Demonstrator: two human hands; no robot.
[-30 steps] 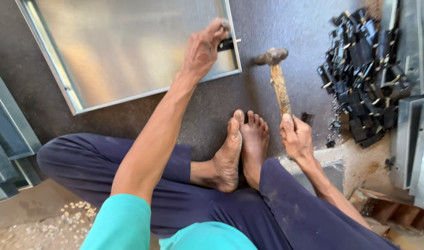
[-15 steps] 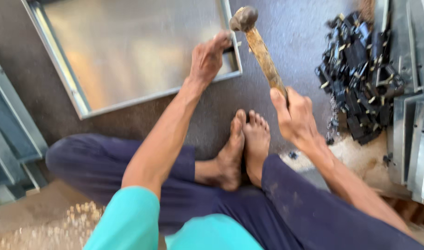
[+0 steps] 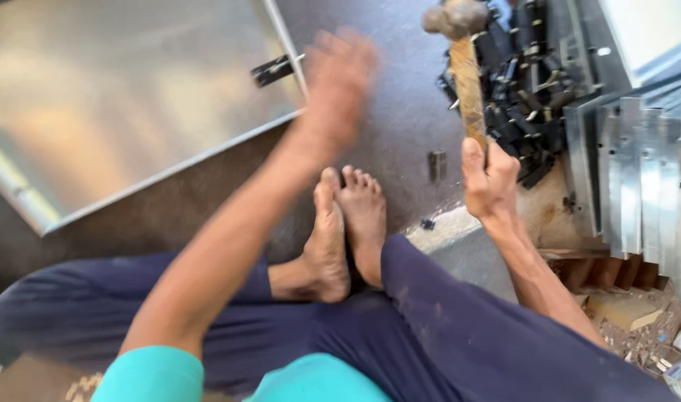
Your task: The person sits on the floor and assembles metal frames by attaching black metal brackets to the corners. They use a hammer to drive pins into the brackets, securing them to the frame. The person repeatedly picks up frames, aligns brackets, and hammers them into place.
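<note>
Your right hand (image 3: 489, 175) grips the wooden hammer (image 3: 463, 63), head raised. Your left hand (image 3: 339, 71) is blurred, so its fingers I cannot tell. The black clip (image 3: 275, 69) sits on the metal panel (image 3: 117, 112) edge, seemingly not yet driven home.

Views: one only, worn on the head; no second view shares the scene.
Position: above a person seated on the floor (image 3: 400, 141), over the lap and crossed legs.
Direction: steeply downward and forward, with the feet mid-frame and the teal shirt at the lower edge.
Nearness: close; both arms fill much of the frame.
Left hand (image 3: 339, 78): upper middle, blurred, beside the corner of the metal sheet (image 3: 125, 112).
Right hand (image 3: 489, 179): right of centre, sharp, the hammer (image 3: 459, 45) reaching past it to the top edge.
Cut off: the sheet at top and left; the grey metal parts (image 3: 638, 179) beyond the right hand at the right edge.
</note>
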